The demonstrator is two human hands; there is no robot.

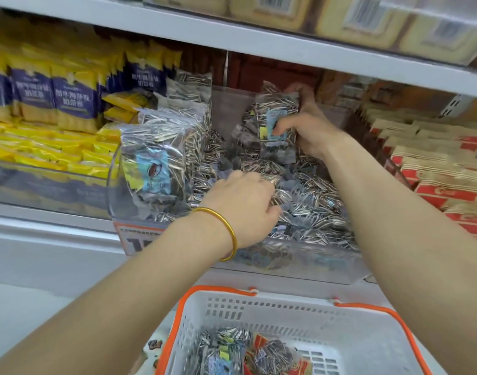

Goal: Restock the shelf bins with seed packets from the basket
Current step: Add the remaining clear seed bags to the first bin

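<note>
A clear plastic shelf bin (115, 174) holds many see-through packets of striped sunflower seeds. My right hand (313, 128) grips one upright seed packet (275, 115) with a blue label at the back of the bin. My left hand (248, 204), with a gold bangle on the wrist, reaches into the loose packets in the bin's middle, fingers curled down among them; whether they pinch one is hidden. More packets (150, 163) stand upright at the bin's left. Below, a white basket (259, 309) with orange rim holds a few seed packets (226, 350).
Yellow-and-blue snack bags (56, 104) fill the bin to the left. Red-and-tan boxed goods (434, 169) are stacked to the right. A white shelf board (232, 36) runs overhead with pale packages above it. A price tag (140, 239) hangs on the bin's front.
</note>
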